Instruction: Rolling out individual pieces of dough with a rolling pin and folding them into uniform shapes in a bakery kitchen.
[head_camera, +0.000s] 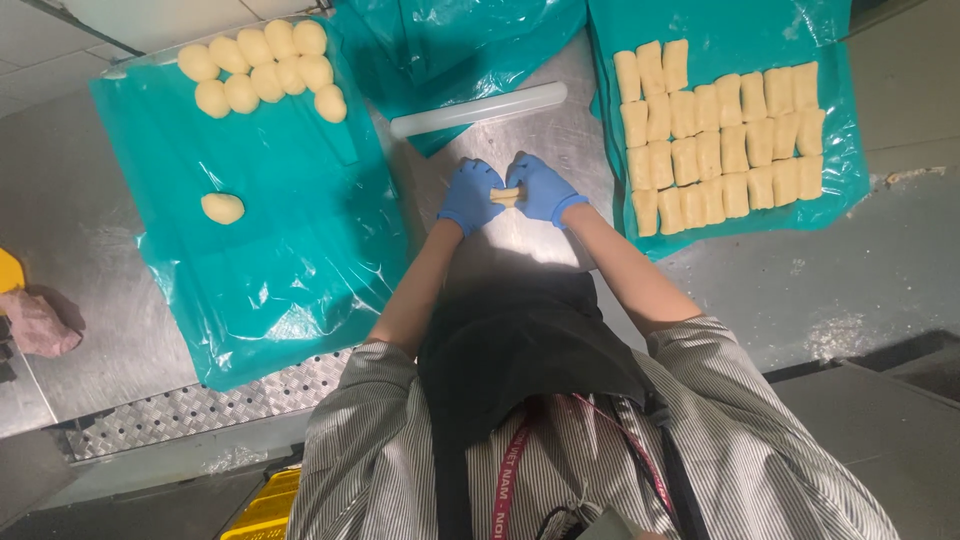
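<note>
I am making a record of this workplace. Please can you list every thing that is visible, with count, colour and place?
dough piece: one, pale yellow, between both hands
dough balls: about eleven, pale yellow, left sheet
dough rolls: many, pale yellow, rows on right sheet
plastic sheets: teal, on the table
rolling pin: one, white, beyond the hands
table: steel, grey
cloth: pinkish, far left
left hand: blue glove
right hand: blue glove
</note>
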